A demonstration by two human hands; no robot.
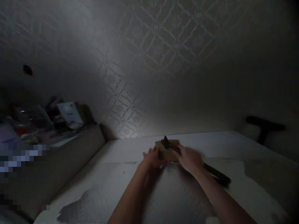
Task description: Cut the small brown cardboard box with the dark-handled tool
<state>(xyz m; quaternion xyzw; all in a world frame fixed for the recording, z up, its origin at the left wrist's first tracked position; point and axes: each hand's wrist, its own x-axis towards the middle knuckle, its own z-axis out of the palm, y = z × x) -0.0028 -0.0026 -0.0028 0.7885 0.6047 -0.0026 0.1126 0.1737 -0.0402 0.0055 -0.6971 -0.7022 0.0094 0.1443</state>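
From afar I see, at lower centre of the frame, the brown box (171, 156) on the white bench (215, 141), my right hand (190, 158) closed around the dark tool (165, 142) over it, and my left hand (151, 158) at its left edge, whether gripping I cannot tell.

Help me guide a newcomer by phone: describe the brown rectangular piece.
Find the white table below the patterned wall, then its far side. Between the left hand and right hand lies the brown piece, partly under the dark tool. Its broad brown face and pale lettering set it apart from that tool.
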